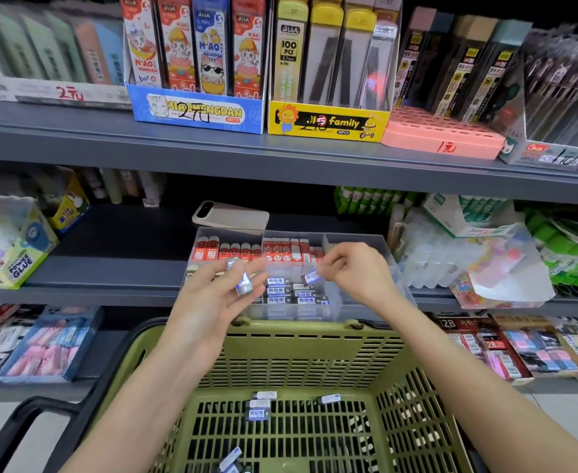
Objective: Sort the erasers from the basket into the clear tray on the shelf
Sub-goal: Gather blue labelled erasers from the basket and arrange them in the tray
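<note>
In my green basket (297, 331) loose erasers (258, 413) wait on the slatted floor. Above, my right hand (359, 274) pinches a blue-and-white eraser (311, 277) over the clear tray (396, 278) on the shelf (110, 278); it is best laid label-up beside the matching rows. My left hand (212, 302), fingers half spread, holds a spare eraser (243, 285).

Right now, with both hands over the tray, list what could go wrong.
1. The left hand holds its spare erasers loosely on spread fingers; one may slip and fall back into the basket.
2. The right hand pinches an eraser by its end above the clear tray; released carelessly, it could land crooked or among the red erasers.
</note>
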Demonstrator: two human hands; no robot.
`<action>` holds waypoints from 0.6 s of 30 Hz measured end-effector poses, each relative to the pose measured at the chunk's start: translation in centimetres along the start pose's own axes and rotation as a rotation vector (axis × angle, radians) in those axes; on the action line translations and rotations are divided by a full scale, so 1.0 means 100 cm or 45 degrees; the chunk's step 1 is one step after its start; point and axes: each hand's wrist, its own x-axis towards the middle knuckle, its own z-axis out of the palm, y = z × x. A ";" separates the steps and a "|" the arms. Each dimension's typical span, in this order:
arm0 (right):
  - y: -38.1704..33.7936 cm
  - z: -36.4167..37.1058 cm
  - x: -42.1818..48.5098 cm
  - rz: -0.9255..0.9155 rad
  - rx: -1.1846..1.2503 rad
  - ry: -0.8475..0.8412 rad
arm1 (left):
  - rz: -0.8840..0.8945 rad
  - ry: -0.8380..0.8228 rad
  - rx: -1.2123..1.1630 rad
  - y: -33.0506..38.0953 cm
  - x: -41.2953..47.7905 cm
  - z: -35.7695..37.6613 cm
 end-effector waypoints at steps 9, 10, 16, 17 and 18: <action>0.004 0.024 0.007 -0.248 -0.532 0.044 | 0.080 -0.002 0.318 -0.001 0.000 -0.004; 0.005 0.026 0.007 -0.297 -0.619 0.051 | 0.082 -0.005 0.312 -0.001 0.001 -0.004; 0.015 0.029 0.009 -0.393 -0.748 -0.017 | 0.082 0.028 0.312 -0.007 0.011 0.005; 0.015 0.027 0.008 -0.412 -0.787 -0.015 | 0.082 0.038 0.319 -0.008 0.012 0.007; 0.014 0.026 0.005 -0.432 -0.786 0.010 | 0.083 0.045 0.325 -0.009 0.014 0.009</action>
